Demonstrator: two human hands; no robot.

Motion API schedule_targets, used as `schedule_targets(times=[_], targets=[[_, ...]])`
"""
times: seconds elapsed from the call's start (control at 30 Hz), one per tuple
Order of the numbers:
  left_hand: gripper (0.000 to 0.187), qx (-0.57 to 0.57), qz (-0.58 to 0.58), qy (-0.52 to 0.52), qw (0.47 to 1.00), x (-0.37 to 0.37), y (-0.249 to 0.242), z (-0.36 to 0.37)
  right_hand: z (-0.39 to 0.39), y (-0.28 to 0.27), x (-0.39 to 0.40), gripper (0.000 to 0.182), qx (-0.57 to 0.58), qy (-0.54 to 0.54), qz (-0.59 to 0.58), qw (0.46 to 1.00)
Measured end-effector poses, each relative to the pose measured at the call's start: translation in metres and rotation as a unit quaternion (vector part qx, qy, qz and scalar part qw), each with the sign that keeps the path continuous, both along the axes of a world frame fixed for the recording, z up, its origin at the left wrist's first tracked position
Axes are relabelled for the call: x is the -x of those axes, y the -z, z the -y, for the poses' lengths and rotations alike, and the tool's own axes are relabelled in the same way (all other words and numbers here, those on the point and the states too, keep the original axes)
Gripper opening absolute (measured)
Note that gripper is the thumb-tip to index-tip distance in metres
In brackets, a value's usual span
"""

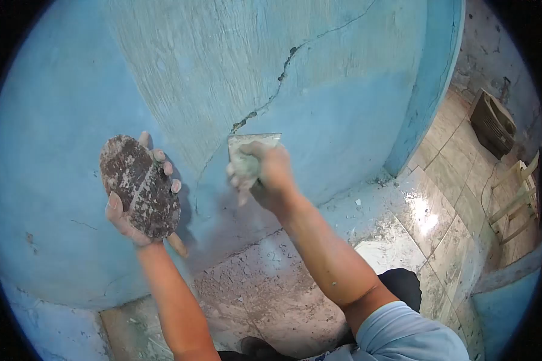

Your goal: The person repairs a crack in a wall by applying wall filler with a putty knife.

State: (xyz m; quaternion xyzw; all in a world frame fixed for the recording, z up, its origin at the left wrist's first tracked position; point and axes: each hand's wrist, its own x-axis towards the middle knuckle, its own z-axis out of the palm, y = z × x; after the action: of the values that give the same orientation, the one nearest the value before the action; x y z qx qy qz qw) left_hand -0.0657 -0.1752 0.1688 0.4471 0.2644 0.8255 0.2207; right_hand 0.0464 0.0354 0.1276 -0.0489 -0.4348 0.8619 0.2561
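My right hand point(265, 174) is closed around a putty knife point(256, 139), whose wide, whitish-smeared blade lies at the blue wall point(343, 114) just below the dark, broken part of a crack point(281, 77). To the left, my left hand point(124, 221) grips a dark oval plate point(140, 186) by its edges, fingers along the right side and thumb at the lower left. White residue streaks the plate's face. A tan stick-like end point(177, 245) shows below it, partly hidden. Both hands are dusted white.
Crumbs and dust lie on the floor point(271, 289) at the wall's foot. Glossy tiles point(427, 216) run off to the right, past the wall's corner. A dark ribbed container point(492, 123) and a pale wooden piece of furniture point(515, 204) stand there.
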Motion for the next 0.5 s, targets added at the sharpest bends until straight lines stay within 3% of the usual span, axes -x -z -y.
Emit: schedule_targets(times=[0.07,0.1,0.13,0.17,0.23,0.27,0.3,0.33,0.37,0.4,0.43,0.5], targets=[[0.108,-0.008,0.011,-0.019,1.0,-0.004,0.004,-0.004,-0.016,0.002,0.002,0.025,-0.074,-0.031,0.017,0.997],[0.106,-0.011,0.012,-0.016,1.0,-0.002,0.005,-0.003,-0.007,0.016,0.011,0.025,-0.275,0.097,0.048,0.955],[0.104,-0.014,0.011,-0.011,1.0,0.003,0.006,-0.002,0.004,0.023,0.017,0.025,-0.441,0.248,0.114,0.855],[0.101,-0.015,0.011,-0.006,1.0,0.007,0.009,-0.001,0.008,0.034,0.016,0.025,-0.513,0.256,0.111,0.812],[0.099,-0.032,0.026,-0.01,0.999,0.004,0.011,-0.003,0.004,0.038,0.017,0.025,-0.409,0.192,0.076,0.889],[0.098,-0.041,0.034,-0.014,0.998,0.005,0.011,-0.003,-0.008,0.039,0.018,0.027,-0.217,0.108,0.044,0.969],[0.103,-0.038,0.032,-0.009,0.999,0.007,0.01,-0.002,-0.021,0.039,0.018,0.028,-0.013,0.017,0.013,1.0],[0.107,-0.039,0.032,-0.004,0.999,0.006,0.009,-0.002,-0.029,0.033,0.019,0.029,0.188,-0.074,-0.017,0.979],[0.112,-0.044,0.032,0.0,0.999,0.005,0.01,-0.003,-0.033,0.027,0.02,0.029,0.182,-0.06,0.021,0.981],[0.107,-0.048,0.031,0.004,0.998,0.004,0.012,-0.003,-0.033,0.038,0.023,0.03,-0.092,0.078,0.057,0.991],[0.101,-0.052,0.027,0.009,0.998,0.007,0.014,-0.003,-0.032,0.051,0.027,0.031,-0.356,0.21,0.084,0.907],[0.097,-0.058,0.018,0.005,0.998,0.007,0.01,-0.004,-0.032,0.059,0.027,0.032,-0.577,0.293,0.098,0.756]])
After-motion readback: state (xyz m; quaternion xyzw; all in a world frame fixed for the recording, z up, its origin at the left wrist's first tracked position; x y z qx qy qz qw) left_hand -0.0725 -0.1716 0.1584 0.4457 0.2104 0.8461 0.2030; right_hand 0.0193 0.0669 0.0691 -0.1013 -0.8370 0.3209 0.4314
